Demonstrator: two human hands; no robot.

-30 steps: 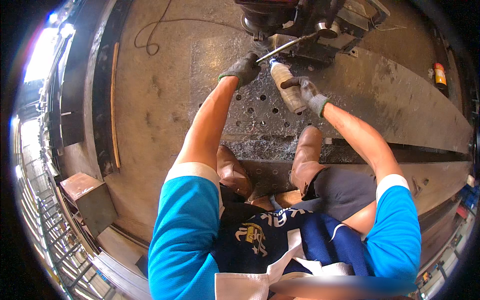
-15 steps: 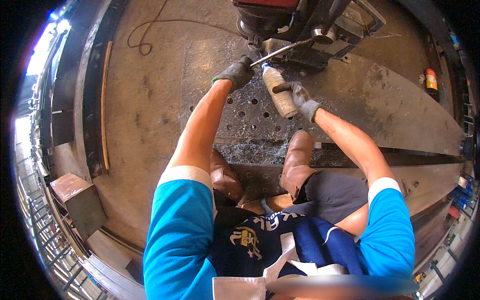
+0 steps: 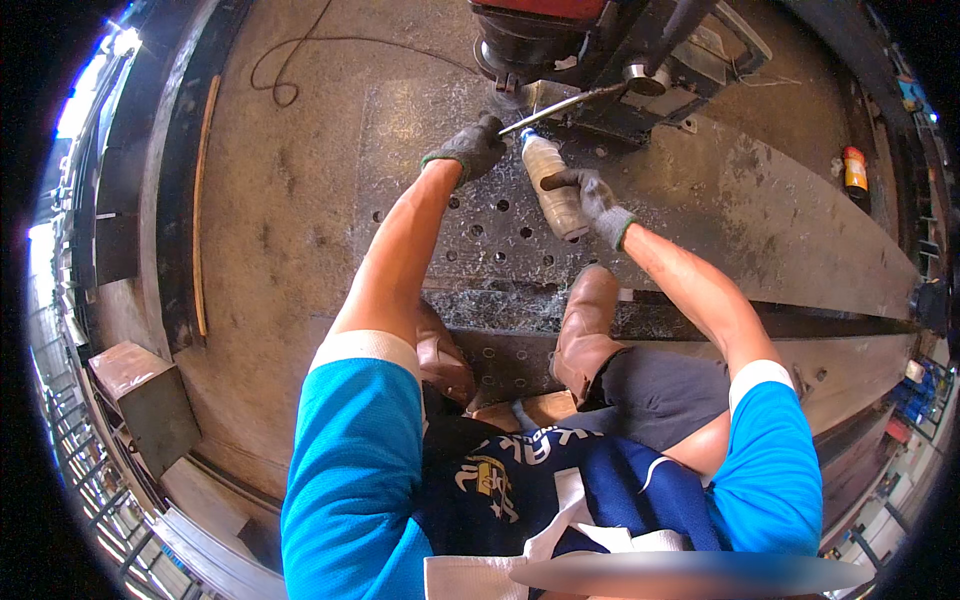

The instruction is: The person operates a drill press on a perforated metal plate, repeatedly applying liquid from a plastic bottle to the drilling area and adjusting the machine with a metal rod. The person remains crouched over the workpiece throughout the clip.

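A dark-gloved fist, my left hand (image 3: 474, 148), is wrapped round the end of a metal feed lever (image 3: 562, 107). The lever slants up to the right into the hub of a drilling machine (image 3: 528, 48) with a dark body and a red top. My right hand (image 3: 596, 200), in a grey glove, grips a plastic bottle (image 3: 546, 172) of cloudy pale liquid. The bottle tilts with its blue-tipped neck toward the foot of the drill, just below the lever. The drill's cutting end is mostly hidden behind the lever and my left hand.
Under the drill lies a steel plate (image 3: 770, 215) with several round holes and scattered metal shavings. My boots (image 3: 590, 305) stand at its near edge. A cable (image 3: 350, 40) curls across the floor at far left. An orange-and-black container (image 3: 855, 172) stands at right; a metal box (image 3: 145, 400) stands at left.
Both hands keep their grips on the lever and the bottle. The view has shifted slightly; the bottle and lever hold nearly the same place relative to the drill.
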